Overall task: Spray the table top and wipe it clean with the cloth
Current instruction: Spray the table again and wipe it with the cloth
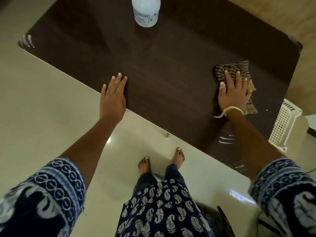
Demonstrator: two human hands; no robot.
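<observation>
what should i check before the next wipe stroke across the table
1. Cloth under the right hand: ok, palm flat on it, fingers spread.
2. Cloth flat on the table: ok, though a corner trails toward the near edge.
3. Left hand clear of the path: ok, it rests at the near edge, apart from the cloth.
4. Bottle out of the way: not ok for a long stroke, it stands on the table at the far side.
5. Table wet from spray: cannot tell, only faint streaks near the right forearm.
6. Basket beside the right edge: ok, off the table.
</observation>
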